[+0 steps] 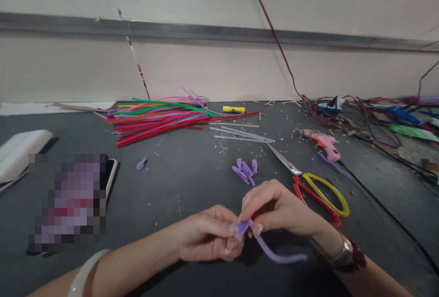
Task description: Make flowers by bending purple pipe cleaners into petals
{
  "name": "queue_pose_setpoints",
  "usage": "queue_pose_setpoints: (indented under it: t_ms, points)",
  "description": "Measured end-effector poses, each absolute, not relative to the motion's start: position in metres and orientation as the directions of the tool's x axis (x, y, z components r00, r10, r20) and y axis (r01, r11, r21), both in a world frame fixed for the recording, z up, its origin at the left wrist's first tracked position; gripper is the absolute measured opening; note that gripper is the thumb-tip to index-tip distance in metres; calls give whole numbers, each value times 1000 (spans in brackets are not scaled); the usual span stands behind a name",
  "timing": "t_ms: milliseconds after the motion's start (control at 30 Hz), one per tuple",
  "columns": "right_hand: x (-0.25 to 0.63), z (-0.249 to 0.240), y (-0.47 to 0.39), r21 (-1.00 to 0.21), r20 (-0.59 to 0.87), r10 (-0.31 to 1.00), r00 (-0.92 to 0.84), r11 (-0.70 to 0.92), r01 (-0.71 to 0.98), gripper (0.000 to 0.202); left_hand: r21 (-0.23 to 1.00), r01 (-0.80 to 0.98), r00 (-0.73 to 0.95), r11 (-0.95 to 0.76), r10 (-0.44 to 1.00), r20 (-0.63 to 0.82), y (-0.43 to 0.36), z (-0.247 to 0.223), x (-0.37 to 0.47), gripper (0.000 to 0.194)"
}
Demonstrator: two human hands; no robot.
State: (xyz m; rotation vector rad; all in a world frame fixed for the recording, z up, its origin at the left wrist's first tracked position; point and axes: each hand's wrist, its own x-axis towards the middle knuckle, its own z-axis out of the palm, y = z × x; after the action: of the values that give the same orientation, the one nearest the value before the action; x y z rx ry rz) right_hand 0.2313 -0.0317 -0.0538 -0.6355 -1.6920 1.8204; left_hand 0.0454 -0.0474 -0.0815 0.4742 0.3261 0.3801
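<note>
A purple pipe cleaner (274, 256) is pinched between both hands near the front of the table. My left hand (212, 235) holds its folded end between thumb and fingers. My right hand (274, 212) grips it right beside the left fingertips, at a bend, and its loose tail curves down to the right. Just beyond the hands lie several small folded purple pipe cleaner pieces (245, 171). One more purple piece (141, 164) rests apart on the left. Scissors (298, 173) with one yellow and one red handle lie partly behind my right hand, blades open.
A bundle of coloured pipe cleaners (161, 121) lies at the back, near clear glue sticks (243, 134) and a yellow tube (233, 109). A pink glue gun (324, 143) with a black cord is at right, before tangled red wires (318, 118). A phone (73, 201) and white box (25, 153) are left.
</note>
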Motion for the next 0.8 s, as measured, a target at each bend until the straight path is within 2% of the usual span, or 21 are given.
queue_pose_setpoints:
  t_ms: [67, 167, 400, 667, 800]
  points:
    - [227, -56, -35, -991, 74, 690, -720, -26, -128, 20, 429, -276, 908, 860, 379, -176, -55, -80, 49, 16]
    - [222, -60, -38, -982, 84, 707, -702, -61, -178, 23, 396, -258, 930, 881, 337, -144, -58, -79, 50, 15]
    - [217, -65, -39, -962, 119, 772, -624, -64, -264, 17, 354, -295, 921, 888, 363, -144, -56, -82, 51, 13]
    - [220, -73, -31, -958, 107, 828, -550, -62, -279, 10, 466, -341, 780, 817, 522, -345, -50, -90, 52, 15]
    - [221, -72, -28, -970, 74, 836, -544, -65, -232, 10, 539, -382, 708, 751, 612, -351, -48, -91, 53, 13]
